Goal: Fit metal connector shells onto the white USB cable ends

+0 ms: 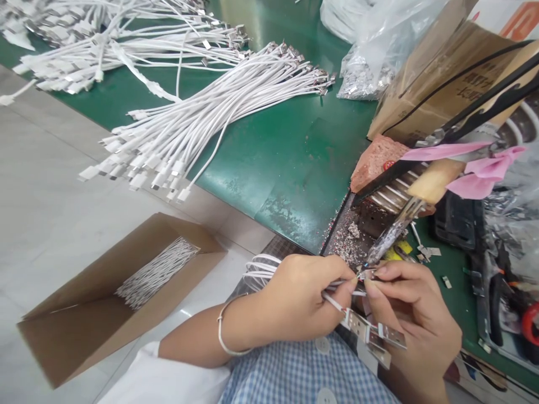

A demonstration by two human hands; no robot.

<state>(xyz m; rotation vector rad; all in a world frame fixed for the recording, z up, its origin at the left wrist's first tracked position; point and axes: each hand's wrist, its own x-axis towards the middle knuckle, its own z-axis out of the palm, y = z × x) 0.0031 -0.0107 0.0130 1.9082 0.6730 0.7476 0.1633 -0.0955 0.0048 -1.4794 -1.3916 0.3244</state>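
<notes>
My left hand [295,297] is closed around a small bunch of white cables [261,269] that loop out behind it, pinching one cable end at its fingertips. My right hand [416,320] pinches a small metal connector shell [367,274] against that cable end, right under the tip of a fixed soldering iron [393,233]. Several more metal connector ends [374,336] hang between my two hands. A thin bracelet sits on my left wrist.
Big bundles of white cables [202,118] lie on the green table [290,146]. An open cardboard box [118,292] with white cables stands on the floor at the left. A cardboard carton [438,84], plastic bags [370,62] and tools crowd the right side.
</notes>
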